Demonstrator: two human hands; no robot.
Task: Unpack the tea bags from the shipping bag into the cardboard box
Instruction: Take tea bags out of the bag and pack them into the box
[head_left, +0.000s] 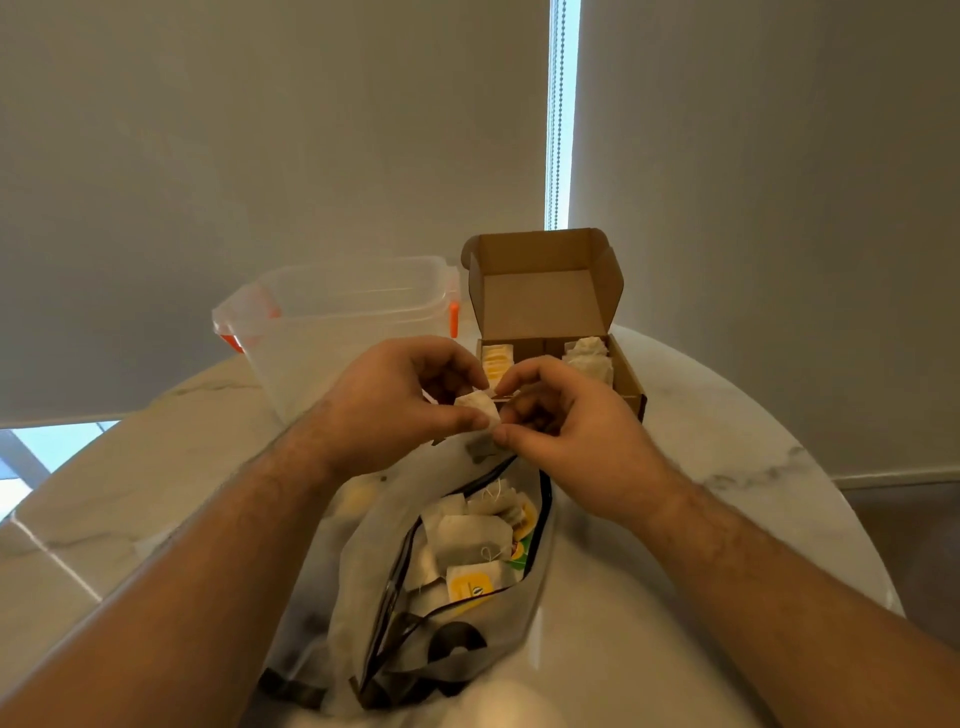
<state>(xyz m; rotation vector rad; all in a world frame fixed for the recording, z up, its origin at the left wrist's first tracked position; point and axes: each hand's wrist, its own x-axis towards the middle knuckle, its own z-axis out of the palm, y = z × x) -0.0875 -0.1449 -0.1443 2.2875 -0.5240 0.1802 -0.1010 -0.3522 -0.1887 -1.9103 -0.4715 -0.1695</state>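
Observation:
A white tea bag (477, 404) is held above the table between both hands. My left hand (395, 402) pinches its left side and my right hand (561, 415) pinches its right corner. Below them lies the open grey shipping bag (363, 519) with several tea bags (475, 538) and yellow tags inside. Behind the hands stands the cardboard box (631, 379), lid up, with yellow-tagged tea bags (496, 361) in its left compartment and white tea bags (589, 356) in its right one.
A clear plastic container (332, 322) with orange clips stands at the back left, beside the box. Everything rests on a round white marble table (727, 441). Closed roller blinds hang behind it.

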